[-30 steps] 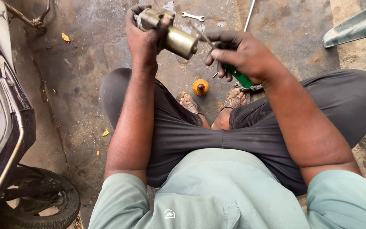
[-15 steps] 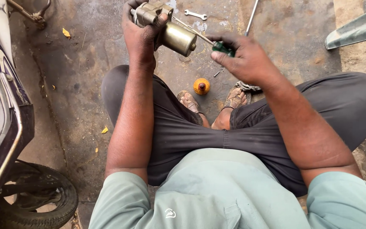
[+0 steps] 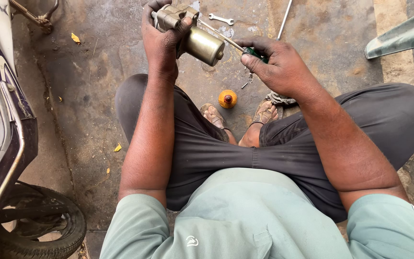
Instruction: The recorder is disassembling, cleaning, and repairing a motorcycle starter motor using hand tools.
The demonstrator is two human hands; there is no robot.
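R hand [image 3: 283,67] moved screwdriver [image 3: 226,38] up onto motor [image 3: 200,43], L hand [image 3: 161,41] steady.

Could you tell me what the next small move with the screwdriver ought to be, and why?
Probably to steady the tip in its seat before turning. The left hand grips the brass-coloured motor part raised above the ground, while the right hand holds the green-handled screwdriver, whose shaft angles up to the part's housing. Whether the tip is fully seated cannot be made out.
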